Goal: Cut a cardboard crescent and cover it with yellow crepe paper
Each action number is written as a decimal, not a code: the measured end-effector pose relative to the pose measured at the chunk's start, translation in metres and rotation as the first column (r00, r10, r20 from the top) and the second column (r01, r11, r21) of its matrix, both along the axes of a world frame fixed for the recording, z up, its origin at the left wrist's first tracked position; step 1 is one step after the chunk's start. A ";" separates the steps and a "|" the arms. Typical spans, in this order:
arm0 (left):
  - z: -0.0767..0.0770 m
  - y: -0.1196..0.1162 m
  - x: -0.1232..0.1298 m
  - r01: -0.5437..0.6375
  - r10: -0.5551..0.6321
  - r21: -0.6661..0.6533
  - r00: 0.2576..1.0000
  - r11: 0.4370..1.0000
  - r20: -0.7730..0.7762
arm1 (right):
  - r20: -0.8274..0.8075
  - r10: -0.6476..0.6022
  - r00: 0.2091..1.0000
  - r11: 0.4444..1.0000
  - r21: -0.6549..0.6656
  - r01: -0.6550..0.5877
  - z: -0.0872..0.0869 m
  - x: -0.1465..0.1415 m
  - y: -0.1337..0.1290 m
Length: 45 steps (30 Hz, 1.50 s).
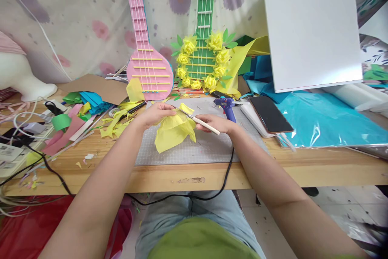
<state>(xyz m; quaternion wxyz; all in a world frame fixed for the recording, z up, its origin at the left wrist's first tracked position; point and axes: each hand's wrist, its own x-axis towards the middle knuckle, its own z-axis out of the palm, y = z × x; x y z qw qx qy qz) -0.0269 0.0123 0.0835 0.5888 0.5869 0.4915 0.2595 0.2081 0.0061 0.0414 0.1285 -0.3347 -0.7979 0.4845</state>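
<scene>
Green shirt (200, 241), six o'clock. My left hand (156, 114) pinches yellow paper (171, 133); my right hand (218, 121) curls closed round white-handled scissors (207, 125). Blue glue gun (228, 106): two o'clock from paper.

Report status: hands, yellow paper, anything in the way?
Left hand gripping yellow paper. Right hand holding white-handled tool, tip at paper. Blue glue gun near right hand, not blocking.

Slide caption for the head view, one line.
Right hand holds scissors at yellow paper pinched in the left hand, over a gray cutting mat.
</scene>
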 end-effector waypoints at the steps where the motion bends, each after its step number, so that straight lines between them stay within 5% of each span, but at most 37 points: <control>1: 0.001 0.000 -0.001 0.009 -0.009 -0.005 1.000 1.000 -0.006 | -0.001 -0.002 1.000 1.000 -0.002 0.002 0.000 0.000 0.000; 25: 0.008 0.007 -0.011 0.123 -0.115 0.025 0.972 0.992 -0.206 | 0.078 0.043 0.996 0.998 0.048 -0.047 0.004 0.003 -0.001; 45: 0.005 0.008 -0.008 0.131 -0.129 0.003 0.980 0.991 -0.155 | 0.097 -0.014 0.995 0.998 0.069 0.007 0.001 0.004 0.003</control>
